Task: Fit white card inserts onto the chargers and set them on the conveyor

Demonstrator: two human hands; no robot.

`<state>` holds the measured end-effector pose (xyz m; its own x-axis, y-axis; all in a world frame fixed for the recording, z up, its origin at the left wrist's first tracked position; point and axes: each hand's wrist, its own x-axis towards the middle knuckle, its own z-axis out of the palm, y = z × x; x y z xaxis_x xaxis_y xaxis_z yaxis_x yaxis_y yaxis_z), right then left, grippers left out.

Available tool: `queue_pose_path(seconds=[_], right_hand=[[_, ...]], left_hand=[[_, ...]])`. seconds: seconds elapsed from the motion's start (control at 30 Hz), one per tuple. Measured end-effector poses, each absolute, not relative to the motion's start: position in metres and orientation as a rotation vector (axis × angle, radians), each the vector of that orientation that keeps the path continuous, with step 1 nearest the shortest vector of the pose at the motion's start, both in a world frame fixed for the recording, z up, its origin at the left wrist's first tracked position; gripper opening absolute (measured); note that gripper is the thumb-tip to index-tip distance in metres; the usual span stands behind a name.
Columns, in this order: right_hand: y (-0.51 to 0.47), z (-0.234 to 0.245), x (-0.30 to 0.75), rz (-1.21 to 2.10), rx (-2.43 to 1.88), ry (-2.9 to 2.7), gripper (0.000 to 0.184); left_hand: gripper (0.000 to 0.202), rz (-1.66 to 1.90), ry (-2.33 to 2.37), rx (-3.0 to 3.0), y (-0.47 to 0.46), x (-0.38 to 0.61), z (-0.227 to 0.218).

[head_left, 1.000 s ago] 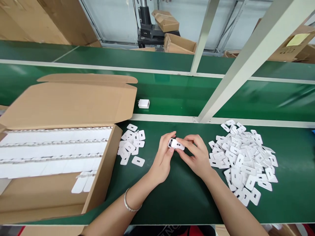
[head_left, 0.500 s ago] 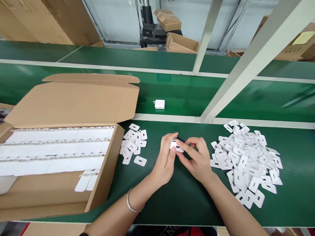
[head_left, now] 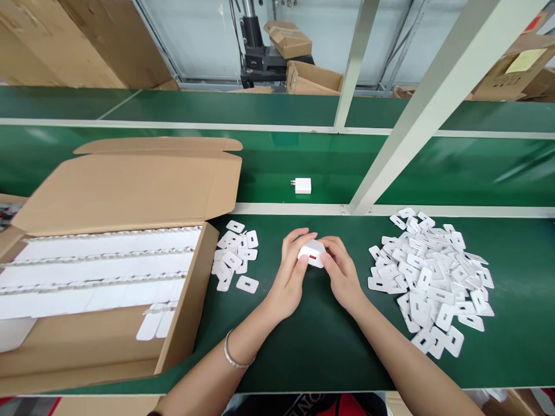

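Observation:
My left hand and my right hand meet over the green table, fingers closed from both sides on one small white charger block. To the right of my right hand lies a large heap of white cut-out cards. A smaller pile of the same cards sits left of my left hand. Another white charger lies alone on the green conveyor belt behind the table.
An open cardboard box at the left holds rows of white flat pieces; its lid flap leans back over the belt. A slanted white frame post rises at the right. More cartons stand beyond the belts.
The charger on the belt has travelled to the right. My hands have closed in around the white block, which now shows a flat white face.

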<state>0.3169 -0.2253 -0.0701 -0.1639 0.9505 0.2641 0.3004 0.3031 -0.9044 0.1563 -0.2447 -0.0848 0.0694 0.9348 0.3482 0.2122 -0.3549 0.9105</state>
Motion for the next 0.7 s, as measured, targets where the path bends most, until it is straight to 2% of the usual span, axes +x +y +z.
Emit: queue_pose_path(seconds=[0.13,0.3,0.5,0.7], right_hand=[[-0.223,-0.072,0.321,0.807,-1.218,-1.666,0.029],[-0.222,-0.072,0.321,0.712,-1.236,-1.674,0.026],[-0.219,-0.077,0.316,0.896,-1.228,-1.607,0.028],[-0.217,-0.078,0.315,0.884,-1.211,-1.527,0.027]], left_hand=[[0.049,1.261,1.190,1.659,-0.237,0.151,-0.086],[0.038,1.298,1.120,1.712,-0.228,0.146,-0.086],[0.037,1.361,1.157,1.681,-0.226,0.150,-0.087],[0.039,1.363,1.097,1.658,-0.223,0.150,-0.090]])
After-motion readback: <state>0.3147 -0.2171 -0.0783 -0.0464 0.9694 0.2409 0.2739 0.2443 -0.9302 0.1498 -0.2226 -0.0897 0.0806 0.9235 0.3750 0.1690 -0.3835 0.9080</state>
